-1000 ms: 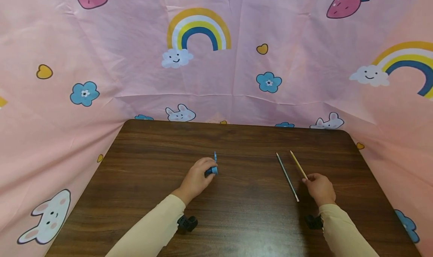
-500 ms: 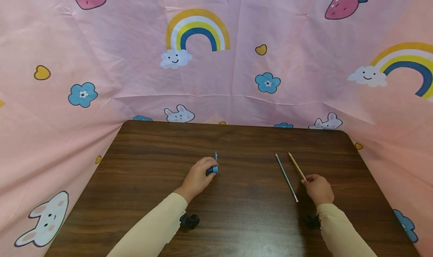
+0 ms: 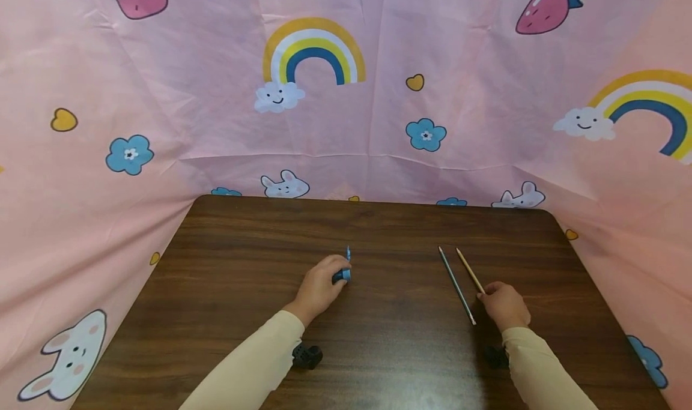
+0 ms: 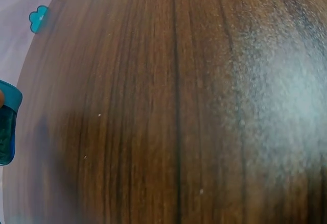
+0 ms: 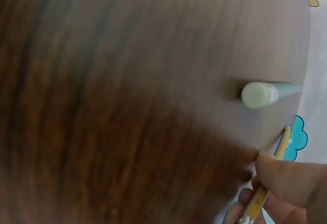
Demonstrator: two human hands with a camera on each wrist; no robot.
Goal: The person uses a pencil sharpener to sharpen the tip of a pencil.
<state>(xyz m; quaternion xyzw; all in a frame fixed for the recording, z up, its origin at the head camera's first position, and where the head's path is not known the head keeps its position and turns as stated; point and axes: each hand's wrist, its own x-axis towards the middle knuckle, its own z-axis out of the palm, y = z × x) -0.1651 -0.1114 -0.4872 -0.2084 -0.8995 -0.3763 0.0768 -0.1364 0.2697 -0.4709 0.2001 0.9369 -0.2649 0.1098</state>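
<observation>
My left hand (image 3: 319,285) grips a small blue pencil sharpener (image 3: 342,275) at the middle of the table, its lid (image 3: 348,254) flipped up. At the left edge of the left wrist view, the sharpener (image 4: 7,132) shows a dark see-through body; the hand is nearly all out of that frame. On the right, my right hand (image 3: 506,307) pinches a yellow pencil (image 3: 468,269) near its back end, its tip directed away from me. Thumb and fingers wrap the yellow pencil (image 5: 282,145) in the right wrist view. Left of it lies a green pencil (image 3: 456,287) with a pale eraser end.
The dark wood table (image 3: 243,242) has rounded far corners. A pink printed cloth (image 3: 335,128) hangs behind it and along both sides. Black wrist cameras (image 3: 307,357) sit under the cuffs of the cream sleeves (image 3: 248,365).
My right hand has drawn the yellow pencil leftward and slightly toward me, nearer the green pencil. The left hand has shifted a little to the right with the sharpener. The head view tilts slightly.
</observation>
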